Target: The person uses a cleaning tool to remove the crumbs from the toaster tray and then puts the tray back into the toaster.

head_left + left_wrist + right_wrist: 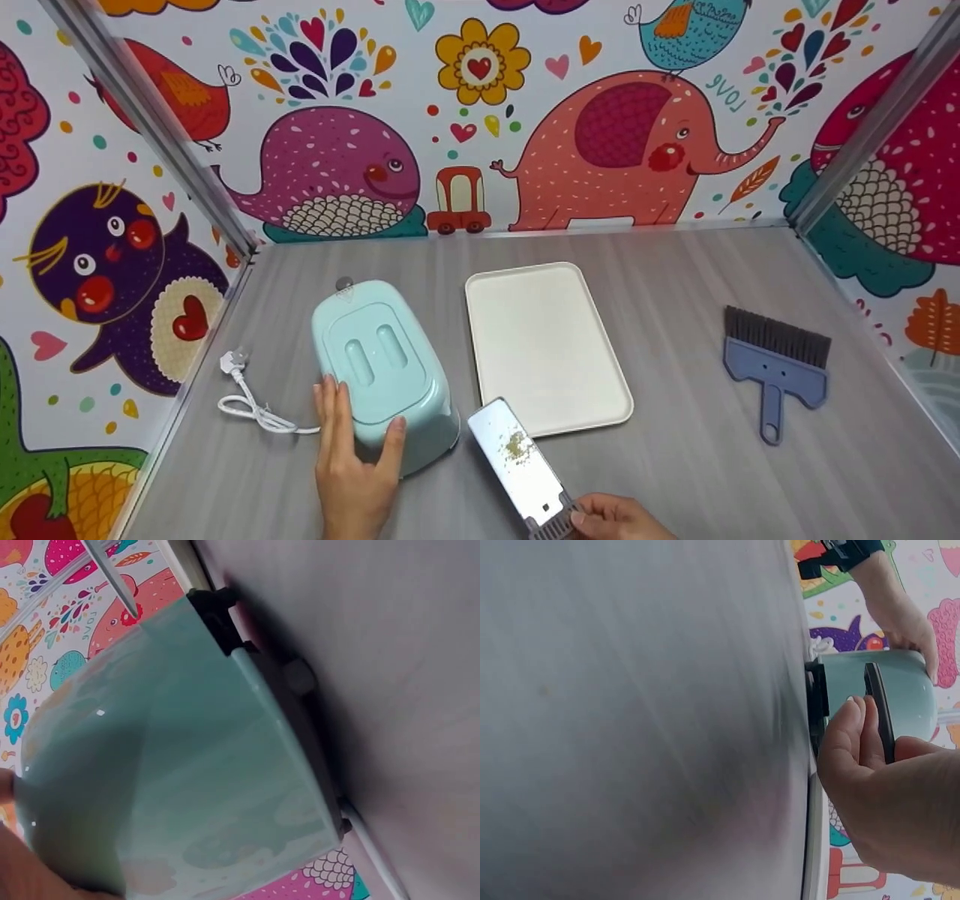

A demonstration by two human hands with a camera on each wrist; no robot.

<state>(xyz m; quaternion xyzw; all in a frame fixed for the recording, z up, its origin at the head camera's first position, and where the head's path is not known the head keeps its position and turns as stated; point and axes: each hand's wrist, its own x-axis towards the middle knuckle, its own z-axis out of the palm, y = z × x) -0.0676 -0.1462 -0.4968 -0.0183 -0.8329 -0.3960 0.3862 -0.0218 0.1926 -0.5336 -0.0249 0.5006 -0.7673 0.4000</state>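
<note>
A mint-green toaster (379,352) with a lid on top stands left of centre, its white cord to the left. My left hand (352,465) rests on its near end, fingers and thumb extended and spread over the top edge. At the front, my right hand (615,517) pinches the grey slotted end of a shiny metal crumb tray (536,491). Brownish crumbs (517,448) lie on it. The right wrist view shows the crumb tray (881,712) edge-on between thumb and fingers. In the left wrist view the toaster (165,757) hides most of the left hand.
A cream rectangular tray (547,352) lies right of the toaster, beyond the crumb tray's far end. A blue-grey brush (776,367) with dark bristles lies at the right. The plug (234,362) is near the left edge. Patterned walls (480,135) bound the table's back and sides.
</note>
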